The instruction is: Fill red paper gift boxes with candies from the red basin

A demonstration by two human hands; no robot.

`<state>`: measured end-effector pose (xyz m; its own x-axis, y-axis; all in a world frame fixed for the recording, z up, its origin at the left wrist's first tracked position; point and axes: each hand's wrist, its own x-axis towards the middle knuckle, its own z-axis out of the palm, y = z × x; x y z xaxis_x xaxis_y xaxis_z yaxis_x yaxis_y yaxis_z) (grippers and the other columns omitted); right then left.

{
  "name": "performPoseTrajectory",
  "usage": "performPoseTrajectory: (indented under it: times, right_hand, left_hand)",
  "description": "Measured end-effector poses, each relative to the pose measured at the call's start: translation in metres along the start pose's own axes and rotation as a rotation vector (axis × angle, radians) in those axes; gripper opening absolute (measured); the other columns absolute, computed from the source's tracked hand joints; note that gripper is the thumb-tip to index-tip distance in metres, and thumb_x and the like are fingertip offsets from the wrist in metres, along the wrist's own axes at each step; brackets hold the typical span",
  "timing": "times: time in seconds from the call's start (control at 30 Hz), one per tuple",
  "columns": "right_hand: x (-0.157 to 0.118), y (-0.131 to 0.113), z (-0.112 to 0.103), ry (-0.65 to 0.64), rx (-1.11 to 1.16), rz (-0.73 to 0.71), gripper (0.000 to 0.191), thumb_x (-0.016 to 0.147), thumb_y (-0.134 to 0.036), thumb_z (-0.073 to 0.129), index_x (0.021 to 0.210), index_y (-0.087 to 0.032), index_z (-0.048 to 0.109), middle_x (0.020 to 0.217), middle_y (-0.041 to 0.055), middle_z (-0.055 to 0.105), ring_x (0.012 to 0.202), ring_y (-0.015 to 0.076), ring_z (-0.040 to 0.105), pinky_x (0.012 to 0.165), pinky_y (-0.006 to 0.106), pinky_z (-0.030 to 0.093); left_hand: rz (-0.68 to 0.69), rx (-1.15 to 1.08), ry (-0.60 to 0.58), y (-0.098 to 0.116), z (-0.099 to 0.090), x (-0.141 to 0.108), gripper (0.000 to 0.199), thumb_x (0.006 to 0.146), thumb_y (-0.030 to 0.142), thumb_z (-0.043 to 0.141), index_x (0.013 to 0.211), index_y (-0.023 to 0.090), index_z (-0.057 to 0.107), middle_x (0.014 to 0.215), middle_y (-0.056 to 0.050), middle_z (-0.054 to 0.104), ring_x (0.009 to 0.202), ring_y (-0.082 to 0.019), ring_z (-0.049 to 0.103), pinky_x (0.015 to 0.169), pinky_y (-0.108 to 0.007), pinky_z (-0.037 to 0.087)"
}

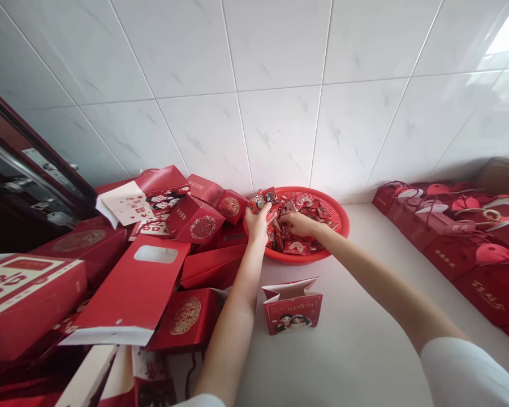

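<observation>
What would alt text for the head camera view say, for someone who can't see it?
Two hands reach into a red basket of wrapped sweets, the left holding a few packets. A small open gift bag stands in front, with piled red boxes left and red bags right.

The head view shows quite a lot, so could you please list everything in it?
Basket: one, red, by the wall
Packets: many, mostly red, in the basket and left hand
Open box: one, red, in front of the basket
Boxes: many, mostly red, piled at left
Bags: several, red, rowed at right
Carton: one, brown, far right
Worktop: one, pale, underneath
Tiles: many, marbled white, behind
Door: one, dark red, left edge
Left hand: one, bare, holding packets
Right hand: one, bare, among packets
Sleeves: two, white, bottom
</observation>
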<state>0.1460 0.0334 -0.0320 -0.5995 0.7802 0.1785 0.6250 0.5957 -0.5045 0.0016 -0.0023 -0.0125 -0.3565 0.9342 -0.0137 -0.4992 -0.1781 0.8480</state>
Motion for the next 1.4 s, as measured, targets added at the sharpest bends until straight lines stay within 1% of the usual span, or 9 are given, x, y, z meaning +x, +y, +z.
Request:
performPoseTrajectory:
  times: [0.1,0.27,0.4,0.53,0.67,0.77,1.03,1.2,1.4]
  right_hand:
    - [0.003,-0.002,0.001,0.042,0.025,0.056,0.022,0.071,0.005,0.059,0.072,-0.016,0.068,0.098,0.012,0.075,0.096,0.0256,0.071,0.088,0.032,0.053]
    - [0.002,0.006,-0.006,0.185,0.184,0.153,0.012,0.086,-0.012,0.059,0.076,-0.017,0.063,0.067,0.0011,0.07,0.065,0.018,0.071,0.068,0.027,0.055]
    - [-0.003,0.006,-0.013,0.372,0.42,0.168,0.018,0.089,-0.034,0.063,0.081,-0.019,0.062,0.076,0.0056,0.074,0.069,0.0218,0.074,0.067,0.033,0.059]
    - [-0.007,0.001,-0.021,0.611,0.883,0.02,0.03,0.077,-0.048,0.077,0.079,-0.021,0.063,0.087,0.0057,0.076,0.087,0.0234,0.074,0.087,0.04,0.059]
    - [-0.01,-0.003,-0.026,0.741,0.914,0.038,0.034,0.075,-0.052,0.077,0.07,-0.021,0.064,0.096,0.0053,0.076,0.089,0.0204,0.07,0.089,0.036,0.055]
    - [-0.011,-0.004,-0.026,0.672,0.901,0.044,0.035,0.069,-0.051,0.081,0.068,-0.02,0.065,0.098,0.0065,0.076,0.085,0.0203,0.069,0.082,0.035,0.055]
    - [-0.016,-0.01,-0.024,0.474,0.901,0.028,0.031,0.072,-0.047,0.078,0.085,-0.025,0.061,0.047,-0.007,0.054,0.037,0.0143,0.048,0.042,0.029,0.041]
    - [-0.017,-0.012,-0.027,0.46,0.882,0.036,0.035,0.068,-0.048,0.08,0.084,-0.022,0.063,0.071,-0.0013,0.07,0.046,0.0122,0.054,0.046,0.028,0.047]
    - [-0.02,-0.011,-0.03,0.407,0.841,-0.023,0.034,0.07,-0.047,0.081,0.086,-0.02,0.069,0.101,0.0054,0.073,0.088,0.0201,0.067,0.081,0.033,0.055]
  left_hand:
    - [-0.01,0.005,-0.003,0.0,-0.001,-0.001,0.024,0.073,0.008,0.073,0.092,0.019,0.06,0.086,-0.001,0.074,0.072,-0.015,0.075,0.068,-0.026,0.062]
    - [-0.008,0.026,-0.005,-0.001,-0.002,0.001,0.023,0.074,0.011,0.074,0.09,0.019,0.06,0.082,-0.001,0.073,0.074,-0.017,0.075,0.069,-0.029,0.061]
    - [0.03,0.034,0.009,-0.005,-0.003,0.004,0.023,0.073,0.012,0.073,0.092,0.02,0.062,0.096,-0.003,0.075,0.092,-0.021,0.074,0.079,-0.032,0.061]
    - [0.051,0.053,0.016,-0.01,-0.005,0.008,0.024,0.072,0.013,0.075,0.089,0.021,0.061,0.099,-0.003,0.075,0.1,-0.022,0.073,0.085,-0.035,0.06]
    - [0.06,0.082,0.008,-0.013,-0.006,0.009,0.029,0.069,0.012,0.078,0.09,0.022,0.061,0.097,-0.002,0.074,0.097,-0.021,0.074,0.083,-0.033,0.06]
    - [0.009,0.139,-0.055,-0.012,-0.005,0.005,0.035,0.065,0.012,0.08,0.093,0.021,0.063,0.094,-0.002,0.074,0.088,-0.021,0.074,0.073,-0.031,0.061]
    - [-0.073,0.198,-0.159,-0.004,0.001,-0.006,0.028,0.07,0.014,0.079,0.094,0.021,0.066,0.093,-0.003,0.074,0.086,-0.021,0.073,0.065,-0.03,0.063]
    - [-0.109,0.168,-0.171,0.002,0.004,-0.01,0.019,0.077,0.014,0.076,0.092,0.02,0.066,0.099,-0.004,0.072,0.095,-0.021,0.072,0.071,-0.033,0.065]
    - [-0.105,0.191,-0.179,0.001,0.004,-0.01,0.011,0.079,0.02,0.077,0.085,0.018,0.068,0.095,-0.004,0.07,0.093,-0.021,0.07,0.07,-0.033,0.065]
